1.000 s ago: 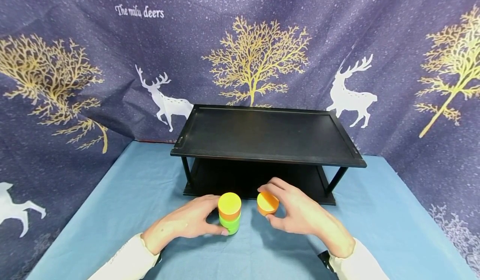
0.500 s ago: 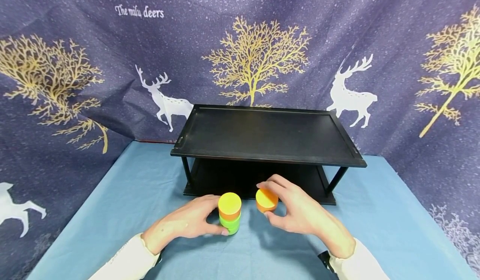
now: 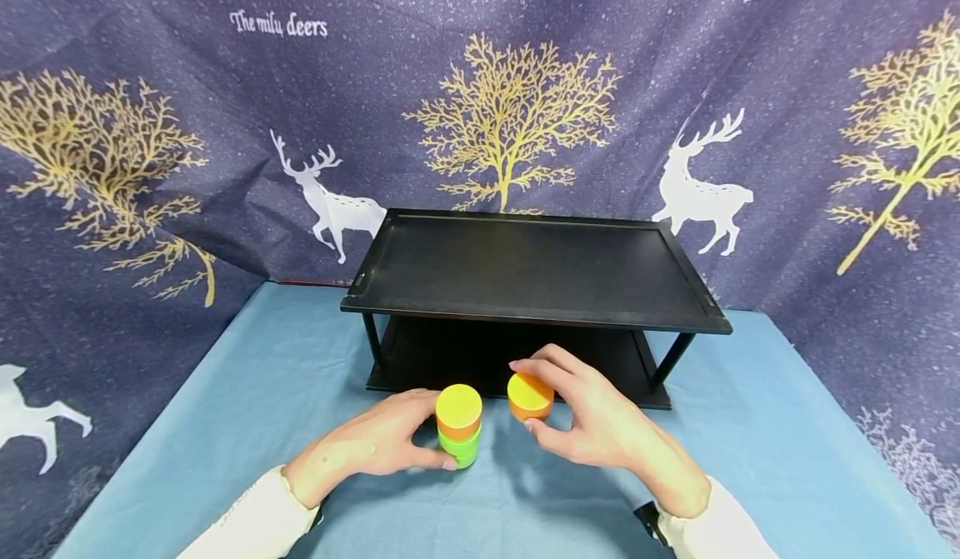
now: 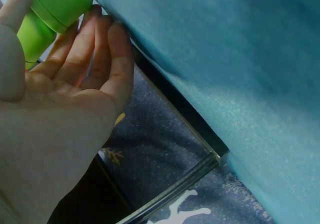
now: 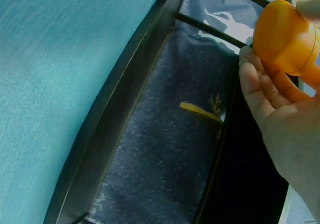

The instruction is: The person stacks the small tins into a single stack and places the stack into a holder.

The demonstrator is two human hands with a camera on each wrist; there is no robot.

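Note:
A stack stands on the blue cloth: a small round orange piece with a yellow top (image 3: 459, 409) above green round pieces (image 3: 461, 451). My left hand (image 3: 378, 434) holds the stack from its left side, thumb low at the front on the green. In the left wrist view, two green pieces (image 4: 60, 6) show between thumb and fingers, with a seam around one. My right hand (image 3: 588, 413) pinches another orange piece with a yellow top (image 3: 530, 396), just right of the stack and tilted. The right wrist view shows this orange piece (image 5: 282, 38) between thumb and fingertips.
Behind both hands stands a black two-tier rack (image 3: 540, 267), its lower shelf (image 3: 480, 355) close beyond the fingers. Blue cloth (image 3: 247, 426) covers the table. A dark blue tapestry (image 3: 360, 84) with deer and trees hangs at the back and sides.
My right hand has raised the orange piece slightly, shifting it a little left and away from me, towards the stack. The left hand and the stack have stayed in place.

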